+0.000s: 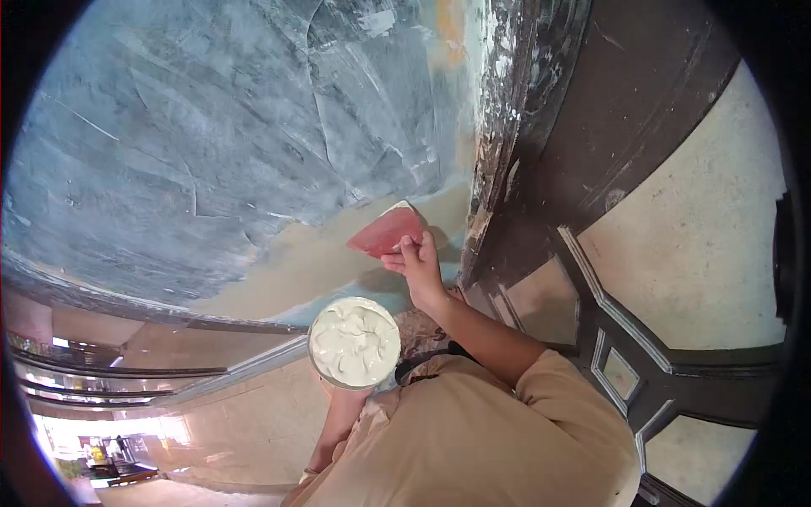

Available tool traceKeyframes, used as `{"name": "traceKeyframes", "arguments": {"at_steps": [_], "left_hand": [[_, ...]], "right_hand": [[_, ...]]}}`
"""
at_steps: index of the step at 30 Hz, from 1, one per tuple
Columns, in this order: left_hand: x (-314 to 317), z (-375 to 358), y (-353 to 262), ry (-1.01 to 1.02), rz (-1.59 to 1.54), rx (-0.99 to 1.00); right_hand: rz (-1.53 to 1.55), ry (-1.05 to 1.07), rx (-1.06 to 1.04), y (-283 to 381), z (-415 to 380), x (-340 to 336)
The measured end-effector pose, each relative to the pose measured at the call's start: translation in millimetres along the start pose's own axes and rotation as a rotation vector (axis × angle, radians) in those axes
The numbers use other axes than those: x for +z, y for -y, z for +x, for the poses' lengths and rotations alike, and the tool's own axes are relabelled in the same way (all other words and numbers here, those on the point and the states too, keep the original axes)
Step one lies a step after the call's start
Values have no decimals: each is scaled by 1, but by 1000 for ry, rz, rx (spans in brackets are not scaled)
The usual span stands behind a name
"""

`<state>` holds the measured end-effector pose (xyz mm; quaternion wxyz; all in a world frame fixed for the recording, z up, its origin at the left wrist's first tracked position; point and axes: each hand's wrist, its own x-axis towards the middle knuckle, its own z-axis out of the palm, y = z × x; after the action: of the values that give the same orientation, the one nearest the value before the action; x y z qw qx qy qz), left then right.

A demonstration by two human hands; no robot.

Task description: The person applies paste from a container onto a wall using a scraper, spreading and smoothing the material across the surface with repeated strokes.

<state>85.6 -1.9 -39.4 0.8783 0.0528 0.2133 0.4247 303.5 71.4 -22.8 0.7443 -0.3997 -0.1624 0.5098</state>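
Pressed close to the wall, my right hand (pixel 414 260) grips a red putty spreader (pixel 386 233) with a bit of pale putty along its upper edge. The spreader lies over a beige, freshly coated patch (pixel 291 264) low on the blue-grey wall (pixel 228 127). My left hand (pixel 348 392) holds a round tub (pixel 314 372) from below, close to my body. Thick, cream-coloured putty (pixel 355 342) with a swirled surface fills the tub. Most of my left hand's fingers are hidden beneath the tub.
A dark, worn wooden frame (pixel 532 110) with peeling paint borders the wall on the right. Beyond it stand dark panels with pale insets (pixel 697 211). A ledge (pixel 160 313) runs along the wall's lower edge, and a bright opening (pixel 93 439) shows at lower left.
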Motion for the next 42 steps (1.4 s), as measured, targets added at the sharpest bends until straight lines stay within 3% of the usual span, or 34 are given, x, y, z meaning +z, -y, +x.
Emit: {"name": "traceKeyframes", "arguments": {"at_steps": [3, 7, 9, 10, 12, 13, 14, 15, 16, 18, 19, 20, 21, 22, 24, 26, 28, 31, 35, 40, 42], "left_hand": [[3, 4, -7, 55, 3, -15], [0, 7, -20, 125, -21, 1], [-4, 3, -25, 154, -43, 19], [-6, 4, -28, 158, -48, 31], [-7, 10, -36, 245, -156, -47], [22, 6, -34, 258, -139, -27], [32, 3, -35, 278, 12, 106], [41, 6, -36, 314, -55, 58], [46, 8, -37, 348, -124, 9], [36, 14, -40, 357, -113, 4], [47, 14, -43, 288, -39, -9], [59, 13, -46, 218, 36, -24], [71, 8, -48, 468, -92, -63], [70, 9, -51, 473, -101, -54], [72, 10, -57, 341, 308, 76], [82, 0, -59, 302, 194, 49], [71, -1, -62, 356, 379, 144], [65, -3, -75, 362, 444, 199], [60, -12, -84, 360, 586, 259], [41, -21, -99, 324, 453, 154], [16, -15, -99, 440, 573, 278]], "right_hand": [[-61, -153, -12, -28, 6, -25], [-204, -180, 53, -26, -19, -58], [-327, -104, -182, -5, -16, -53], [-332, -91, -182, 8, -12, -48], [-507, 129, -527, 45, -10, -29], [-512, 142, -526, 70, -17, -14], [-787, 245, -559, 100, -29, 4], [-1063, 350, -583, 123, -39, 21], [-1072, 365, -577, 137, -44, 39], [-1378, 569, -969, 151, -53, 76], [-1384, 586, -966, 154, -60, 89], [-1522, 678, -1089, 156, -67, 101], [-1658, 770, -1220, 155, -70, 111], [-1663, 783, -1225, 151, -74, 120], [-1730, 893, -1203, 140, -85, 133], [-1782, 932, -1198, 125, -89, 145], [-1797, 833, -1376, 112, -91, 154], [-1713, 792, -1400, 111, -96, 165], [-1756, 886, -1367, 88, -95, 170], [-1705, 729, -1346, 86, -97, 176], [-1691, 763, -1340, 76, -93, 169]]}}
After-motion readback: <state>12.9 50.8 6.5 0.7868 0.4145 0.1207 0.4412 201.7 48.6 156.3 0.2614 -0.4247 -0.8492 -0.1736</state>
